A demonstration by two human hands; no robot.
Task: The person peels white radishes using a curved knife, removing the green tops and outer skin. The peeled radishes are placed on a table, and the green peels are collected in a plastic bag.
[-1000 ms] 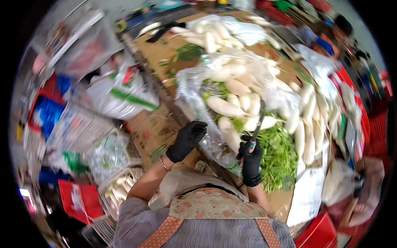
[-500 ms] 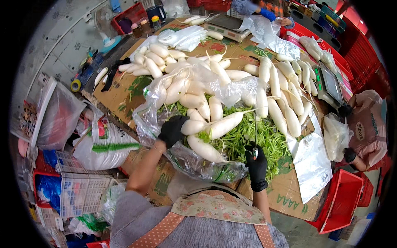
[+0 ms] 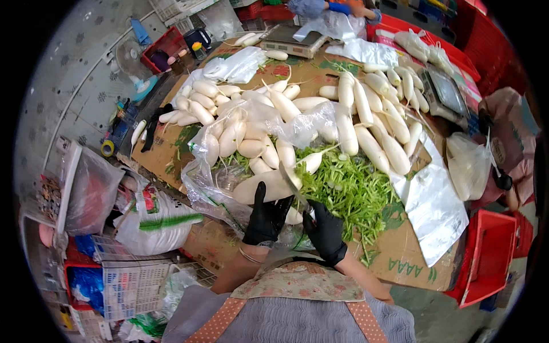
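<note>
My left hand (image 3: 267,216), in a black glove, holds a large white radish (image 3: 257,188) from its near side, with the thumb up against it. In my black-gloved right hand (image 3: 326,233) is a knife (image 3: 291,180), its blade slanting up and left at the radish's right end. Right of the blade lies a heap of cut green radish leaves (image 3: 349,194). Beyond my hands, more white radishes (image 3: 231,137) lie in and around a crumpled clear plastic bag (image 3: 311,123). Part of a radish under my hands is hidden.
Cardboard (image 3: 409,251) covers the table. More radishes (image 3: 394,151) are piled at the right, beside flat plastic bags (image 3: 437,223). Scales (image 3: 294,43) stand at the back and right. Red crates (image 3: 486,257) sit at the right. Other people work at the far side and right.
My left hand has come nearer to me and now holds a radish crosswise. My right hand has moved left, bringing the knife from above the leaves to the radish's end.
</note>
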